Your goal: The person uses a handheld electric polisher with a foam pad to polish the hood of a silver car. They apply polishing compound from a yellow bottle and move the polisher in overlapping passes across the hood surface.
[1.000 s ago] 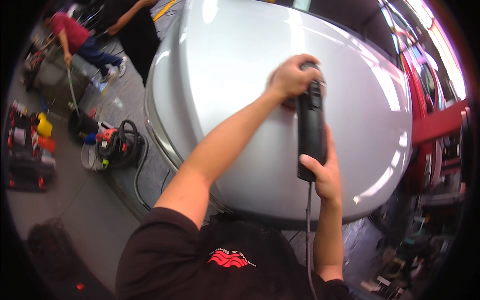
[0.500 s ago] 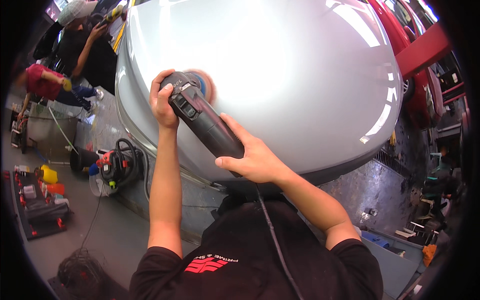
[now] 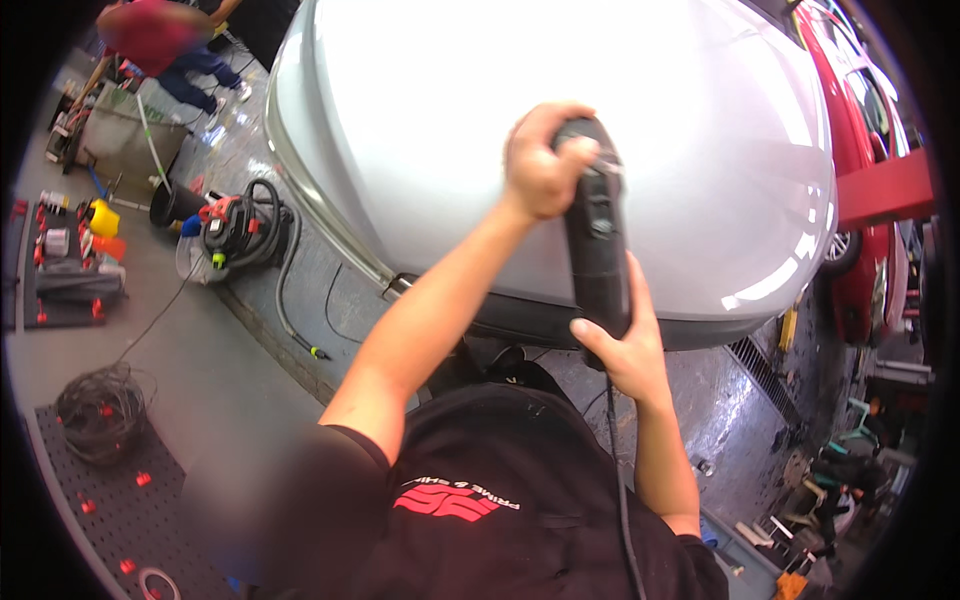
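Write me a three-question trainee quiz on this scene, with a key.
1. Which grips the far end of the black power tool: the left hand or the right hand?
2. True or false: the red car stands to the left of the silver panel.
3. Fill in: a black ____ runs from the tool's near end.

Key: 1. Left hand. 2. False; it is on the right. 3. Cable.

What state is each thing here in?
Black power tool: held two-handed; running or not, can't tell
Left fingers: curled over its head
Right fingers: gripping its lower end
Tool cord: hanging down
Silver panel: glossy, reflecting light
Vacuum: standing on floor
Black cable: coiled
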### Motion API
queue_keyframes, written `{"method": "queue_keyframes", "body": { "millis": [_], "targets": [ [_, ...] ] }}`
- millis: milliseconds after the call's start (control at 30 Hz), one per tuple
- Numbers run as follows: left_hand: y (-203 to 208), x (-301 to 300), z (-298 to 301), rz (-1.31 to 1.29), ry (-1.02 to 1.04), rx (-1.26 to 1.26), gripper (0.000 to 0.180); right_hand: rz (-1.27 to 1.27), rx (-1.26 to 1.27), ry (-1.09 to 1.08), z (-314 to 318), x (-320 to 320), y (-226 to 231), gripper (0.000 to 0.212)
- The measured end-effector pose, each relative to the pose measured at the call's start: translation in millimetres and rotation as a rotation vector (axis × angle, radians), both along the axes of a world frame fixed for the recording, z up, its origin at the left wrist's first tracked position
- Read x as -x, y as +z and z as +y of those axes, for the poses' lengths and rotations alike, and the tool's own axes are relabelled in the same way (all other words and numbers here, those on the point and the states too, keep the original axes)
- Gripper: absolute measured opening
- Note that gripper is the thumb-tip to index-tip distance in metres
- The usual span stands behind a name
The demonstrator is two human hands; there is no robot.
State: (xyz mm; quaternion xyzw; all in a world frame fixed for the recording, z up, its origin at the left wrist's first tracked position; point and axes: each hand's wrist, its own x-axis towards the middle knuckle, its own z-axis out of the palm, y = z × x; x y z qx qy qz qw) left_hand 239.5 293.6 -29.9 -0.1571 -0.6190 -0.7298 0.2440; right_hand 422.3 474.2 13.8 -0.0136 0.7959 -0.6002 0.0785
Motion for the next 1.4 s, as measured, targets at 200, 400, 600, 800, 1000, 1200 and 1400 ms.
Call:
{"method": "queue_keyframes", "body": {
  "millis": [200,400,600,800,1000,1200,1400],
  "targets": [
    [9,-36,76,0.182,-0.044,0.165,0.036,-0.082,0.000,-0.163,47,-54,-21,0.109],
    [-8,-79,68,0.131,-0.100,0.201,0.040,-0.111,-0.052,-0.138,48,-85,-39,0.111],
    [-12,-86,-13,-0.014,-0.084,0.002,0.046,-0.042,-0.157,0.098,-7,-61,-23,0.114],
    [-4,-58,-126,-0.162,0.018,-0.122,0.047,-0.041,-0.194,0.337,-74,1,-7,0.112],
    [-26,-90,-165,-0.156,0.070,-0.272,0.051,-0.069,-0.292,0.494,-91,3,-15,0.111],
    [-62,-141,-106,-0.097,0.206,-0.067,0.057,-0.135,-0.358,0.471,-39,-30,-23,0.111],
    [-49,-155,-19,-0.060,0.092,-0.030,0.054,-0.180,-0.355,0.343,19,-58,-30,0.111]
  ]
}}
